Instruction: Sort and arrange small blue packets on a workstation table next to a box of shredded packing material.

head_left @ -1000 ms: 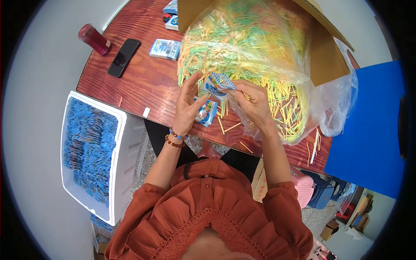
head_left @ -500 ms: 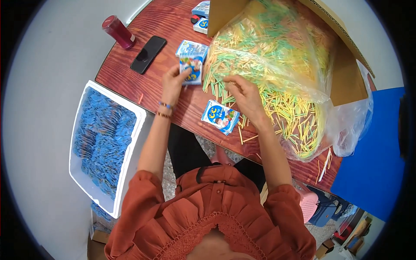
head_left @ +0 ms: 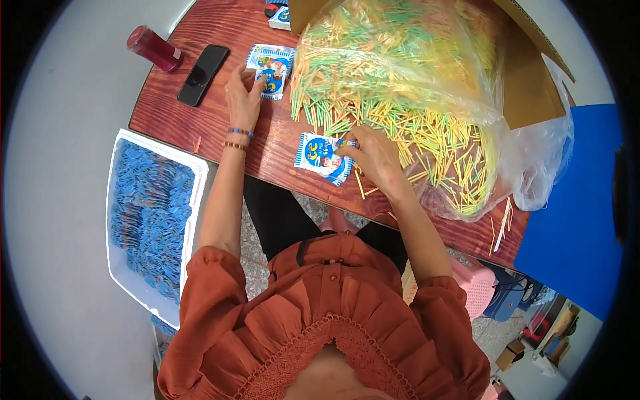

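Observation:
My left hand (head_left: 243, 93) reaches forward and its fingertips rest on a stack of blue and white packets (head_left: 270, 69) lying on the red-brown wooden table (head_left: 200, 117). My right hand (head_left: 370, 155) sits at the edge of a heap of yellow and green sticks (head_left: 413, 127), pinching a small blue and white packet (head_left: 322, 157) that lies flat near the table's front edge. The sticks spill out of a clear plastic bag (head_left: 533, 167) inside a cardboard box (head_left: 530, 80).
A black phone (head_left: 203, 65) and a dark red bottle (head_left: 153, 48) lie at the table's left end. A white bin (head_left: 193, 200) full of blue packets stands on the floor at my left. Blue surface at right, pink stool (head_left: 477, 293) under the table.
Both hands came apart from in front of me. The left reached out to the packets farther up the table; the right laid one packet down by the sticks and now holds its corner.

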Demonstrator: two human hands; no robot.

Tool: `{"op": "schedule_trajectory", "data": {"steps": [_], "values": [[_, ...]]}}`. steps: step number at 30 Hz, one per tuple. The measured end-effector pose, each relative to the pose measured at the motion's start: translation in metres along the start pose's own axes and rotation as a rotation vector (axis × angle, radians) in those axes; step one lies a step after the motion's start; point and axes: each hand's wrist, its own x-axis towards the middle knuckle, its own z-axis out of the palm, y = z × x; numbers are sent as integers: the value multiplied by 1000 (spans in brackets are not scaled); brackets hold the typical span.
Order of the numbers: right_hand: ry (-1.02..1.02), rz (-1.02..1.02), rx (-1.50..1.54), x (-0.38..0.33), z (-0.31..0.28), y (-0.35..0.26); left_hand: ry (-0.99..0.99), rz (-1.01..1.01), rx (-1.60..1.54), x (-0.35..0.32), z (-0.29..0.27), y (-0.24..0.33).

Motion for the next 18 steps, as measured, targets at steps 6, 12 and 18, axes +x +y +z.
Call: {"op": "schedule_trajectory", "data": {"steps": [6, 12, 18], "values": [[90, -70, -59, -5, -1, 6, -104, -62, -56, -65, -12, 69], [-65, -16, 500, 0, -26, 15, -538, -341, -661, -97, 3, 125], [-81, 191, 849, -25, -27, 19, -475, -499, -735, -113, 26, 135]]}}
